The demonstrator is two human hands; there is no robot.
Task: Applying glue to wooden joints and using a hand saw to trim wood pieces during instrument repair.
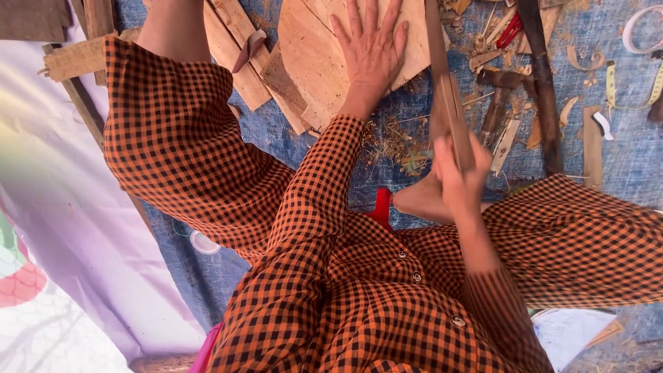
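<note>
On the blue mat (621,166)
Left hand (371,52): spread flat, pressed on rounded wooden board (311,48).
Right hand (459,173): closed around long wooden strip (445,90), right of board.
Advice: board is best kept pinned.

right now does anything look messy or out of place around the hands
Yes. Wood shavings and offcuts litter the blue mat between the left hand, flat on a rounded wooden board, and the right hand gripping a long wooden strip. A measuring tape lies loose.
</note>
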